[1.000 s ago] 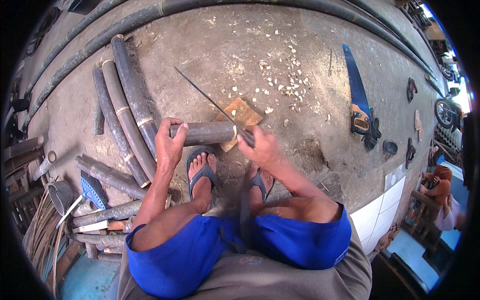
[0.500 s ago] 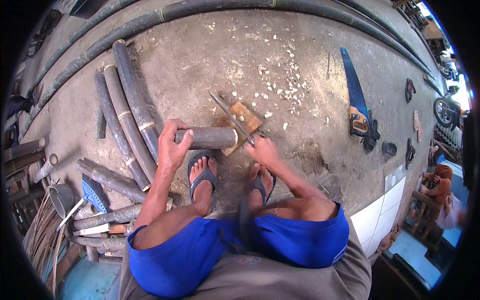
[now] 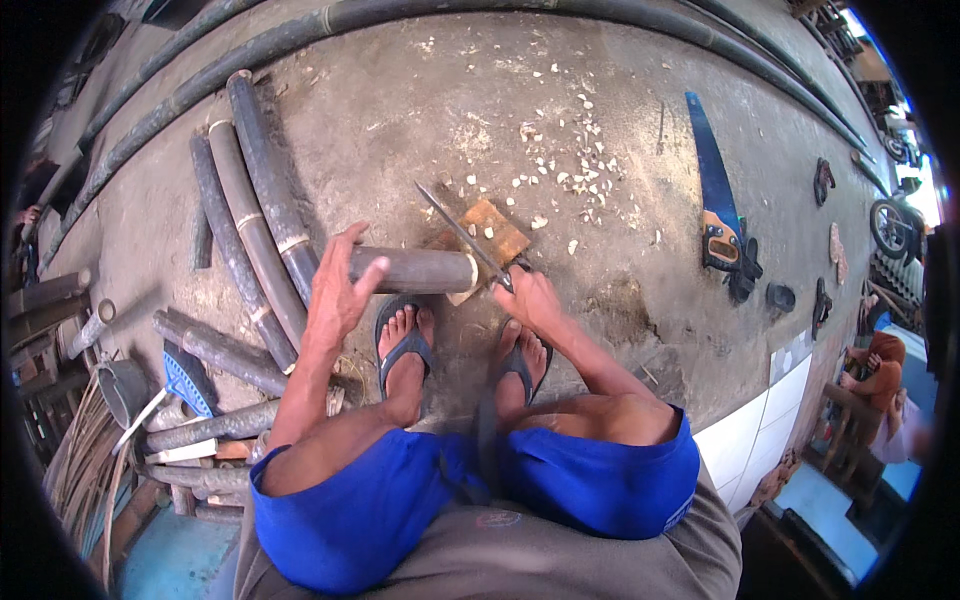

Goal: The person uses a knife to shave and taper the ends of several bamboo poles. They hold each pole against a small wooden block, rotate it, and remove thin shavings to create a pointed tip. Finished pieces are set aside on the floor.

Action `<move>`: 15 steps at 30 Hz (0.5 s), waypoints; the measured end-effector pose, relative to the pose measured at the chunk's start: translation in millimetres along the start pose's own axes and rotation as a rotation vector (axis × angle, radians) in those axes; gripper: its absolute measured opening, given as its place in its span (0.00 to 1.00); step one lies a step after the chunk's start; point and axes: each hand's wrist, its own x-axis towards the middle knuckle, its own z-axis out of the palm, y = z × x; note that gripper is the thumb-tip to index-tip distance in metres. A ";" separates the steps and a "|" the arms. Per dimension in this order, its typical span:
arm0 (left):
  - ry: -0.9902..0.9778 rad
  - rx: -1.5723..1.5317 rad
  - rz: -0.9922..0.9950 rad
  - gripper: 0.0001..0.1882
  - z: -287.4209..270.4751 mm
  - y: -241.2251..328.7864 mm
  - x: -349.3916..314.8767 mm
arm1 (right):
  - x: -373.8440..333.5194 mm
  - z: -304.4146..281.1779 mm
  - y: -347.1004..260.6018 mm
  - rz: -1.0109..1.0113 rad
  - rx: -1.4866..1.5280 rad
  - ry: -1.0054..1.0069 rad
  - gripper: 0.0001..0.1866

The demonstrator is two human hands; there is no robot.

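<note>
A short dark bamboo section (image 3: 415,271) lies level in front of my feet, its pale cut end facing right. My left hand (image 3: 338,285) is around its left end, with thumb and fingers spread in a loose hold. In my right hand (image 3: 530,302) is the handle of a long-bladed knife (image 3: 452,222). The blade points up and to the left, just past the section's cut end and over a wooden block (image 3: 497,232). The section's right part overlaps the block; whether it rests on it I cannot tell.
Several bamboo lengths (image 3: 262,190) lie to the left, with more beside a blue dustpan-like tool (image 3: 187,378). Pale chips (image 3: 590,180) litter the floor ahead. A handsaw (image 3: 712,180) lies on the right. Long poles (image 3: 420,12) cross the far side. Another person (image 3: 880,365) sits at far right.
My left hand's fingers have loosened and spread on the bamboo section, which has shifted up slightly. My right hand keeps the knife almost where it was.
</note>
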 end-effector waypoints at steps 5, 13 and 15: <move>0.007 -0.127 -0.222 0.21 -9.4 -8.9 2.2 | -1.9 -4.5 -12.6 0.015 0.055 0.031 0.21; 0.060 -0.037 -0.213 0.20 1.0 8.0 3.8 | -21.1 -82.4 -109.2 -0.347 0.336 0.300 0.20; 0.130 -0.008 -0.147 0.19 3.8 -2.0 -1.4 | -17.7 -69.1 -103.1 -0.352 0.237 0.306 0.20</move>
